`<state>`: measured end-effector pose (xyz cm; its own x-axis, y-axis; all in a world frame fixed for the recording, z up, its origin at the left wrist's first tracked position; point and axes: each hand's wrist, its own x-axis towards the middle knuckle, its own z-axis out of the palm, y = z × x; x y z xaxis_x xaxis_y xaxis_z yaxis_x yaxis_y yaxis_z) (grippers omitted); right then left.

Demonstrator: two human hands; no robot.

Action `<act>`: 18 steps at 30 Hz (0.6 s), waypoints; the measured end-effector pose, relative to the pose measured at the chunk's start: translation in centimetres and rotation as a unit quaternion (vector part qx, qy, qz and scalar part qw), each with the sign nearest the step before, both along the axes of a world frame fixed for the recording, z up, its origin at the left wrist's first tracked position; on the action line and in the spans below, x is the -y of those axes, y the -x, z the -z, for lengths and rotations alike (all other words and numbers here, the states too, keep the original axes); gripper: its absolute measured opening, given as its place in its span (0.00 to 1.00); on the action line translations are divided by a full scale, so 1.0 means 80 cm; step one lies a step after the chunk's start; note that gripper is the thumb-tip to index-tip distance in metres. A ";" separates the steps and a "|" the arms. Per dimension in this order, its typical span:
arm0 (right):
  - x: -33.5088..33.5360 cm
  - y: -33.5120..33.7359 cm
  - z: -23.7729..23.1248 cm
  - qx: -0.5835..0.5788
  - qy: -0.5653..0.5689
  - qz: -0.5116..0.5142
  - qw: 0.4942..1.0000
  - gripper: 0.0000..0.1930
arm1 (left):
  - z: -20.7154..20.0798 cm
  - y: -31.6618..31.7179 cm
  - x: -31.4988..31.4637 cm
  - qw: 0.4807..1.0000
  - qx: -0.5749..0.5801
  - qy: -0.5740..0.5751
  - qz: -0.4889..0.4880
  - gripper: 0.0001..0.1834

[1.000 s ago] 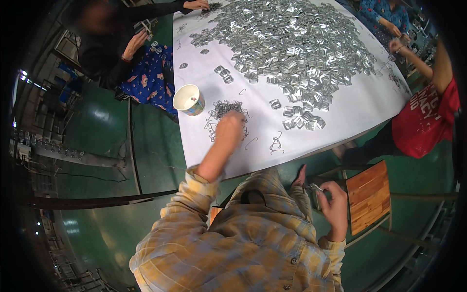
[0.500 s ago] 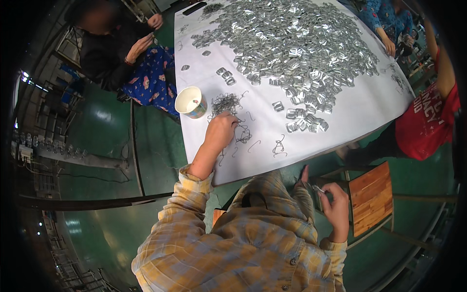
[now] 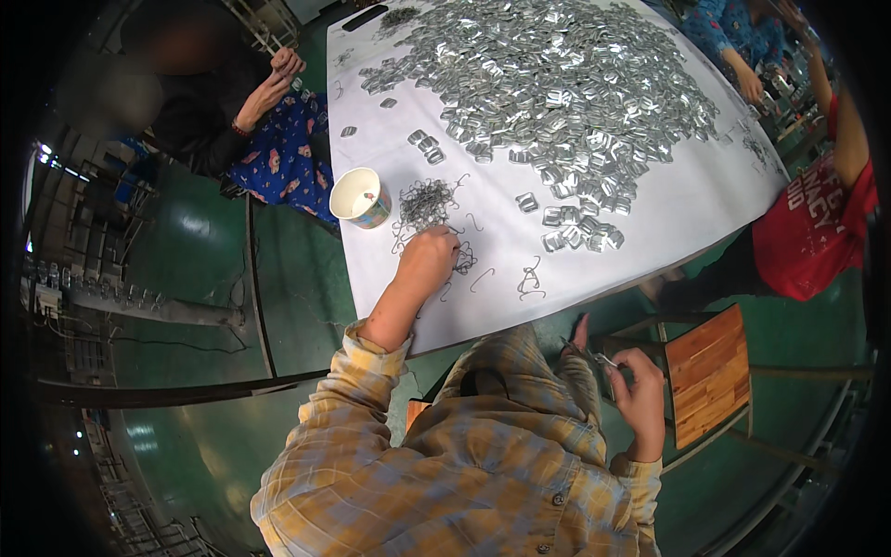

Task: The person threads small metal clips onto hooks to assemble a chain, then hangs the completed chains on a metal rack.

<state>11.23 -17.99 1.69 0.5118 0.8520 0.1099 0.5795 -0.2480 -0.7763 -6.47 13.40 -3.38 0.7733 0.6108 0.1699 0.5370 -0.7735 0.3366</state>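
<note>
My left hand (image 3: 429, 260) rests on the table's near left part, fingers bent together among loose thin wire hooks (image 3: 484, 280). Whatever is between its fingertips is hidden. Just beyond it lies a tangled dark heap of wire hooks (image 3: 427, 201). My right hand (image 3: 639, 390) is off the table's near edge, above my thigh, with thumb and fingers pinched on a small shiny metal piece (image 3: 603, 359). The exact shape of that piece is too small to tell. A large mound of flat silvery metal buckles (image 3: 557, 93) covers the far middle of the white-topped table (image 3: 385, 288).
A paper cup (image 3: 357, 197) stands at the left edge, beside the hook heap. A dark phone (image 3: 365, 18) lies at the far left corner. Co-workers sit at left and right, one in a red shirt (image 3: 817, 237). A wooden stool (image 3: 708, 376) is by my right hand.
My left hand has shifted slightly right and nearer to me within the wire hooks. My right hand stays put with its metal piece. The left co-worker's hands have come together.
</note>
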 end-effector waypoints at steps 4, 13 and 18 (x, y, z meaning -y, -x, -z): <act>0.000 0.000 0.000 -0.006 -0.007 0.002 1.000 0.06 | 0.000 -0.011 -0.005 0.997 -0.061 -0.039 0.013 0.05; -0.025 0.001 -0.001 -0.049 -0.050 0.037 0.997 0.06 | -0.051 -0.060 0.081 0.857 0.232 0.450 0.096 0.03; -0.029 -0.001 0.001 -0.052 -0.077 0.034 0.995 0.06 | -0.065 -0.083 0.155 0.818 0.193 0.495 0.219 0.04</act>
<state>11.35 -15.68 1.58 0.5834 0.7921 0.1795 0.4796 -0.1576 -0.8632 0.18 1.02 1.82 0.9606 0.2745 0.0429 -0.0133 -0.1089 0.9940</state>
